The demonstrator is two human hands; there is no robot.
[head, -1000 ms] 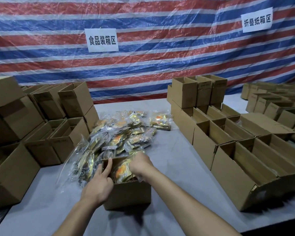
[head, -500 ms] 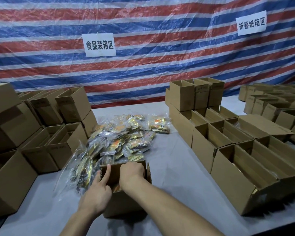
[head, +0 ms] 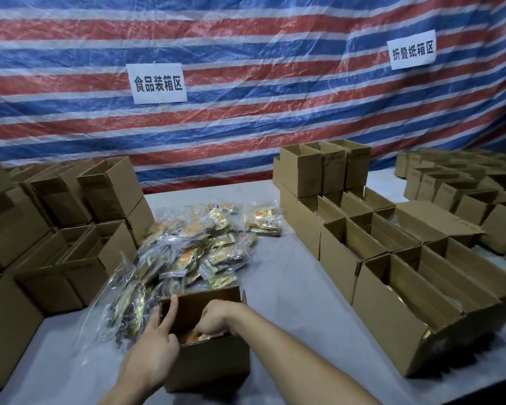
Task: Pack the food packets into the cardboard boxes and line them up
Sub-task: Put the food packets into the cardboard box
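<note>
Open cardboard box (head: 208, 361) at 6 o'clock on the table (head: 287, 276), right hand (head: 216, 317) inside it on a food packet (head: 197, 337), left hand (head: 155, 349) holding its 9 o'clock wall, heap of food packets (head: 193, 252) just behind at 12 o'clock, stacked boxes (head: 100, 252) at 9 o'clock, row of open boxes (head: 392, 287) at 3 o'clock

A big striped sheet (head: 275, 118) of red, blue and white hangs like a wall across the back, from 9 o'clock over 12 o'clock to 3 o'clock, and thin see-through plastic (head: 351, 83) lies over it. Two white paper signs with black Chinese words are stuck on it, one sign (head: 158, 83) at 11 o'clock and the other sign (head: 412, 49) up at 2 o'clock. Below is a flat grey table (head: 289, 273), and its bare top shows in the middle and runs down to 5 o'clock.
</note>
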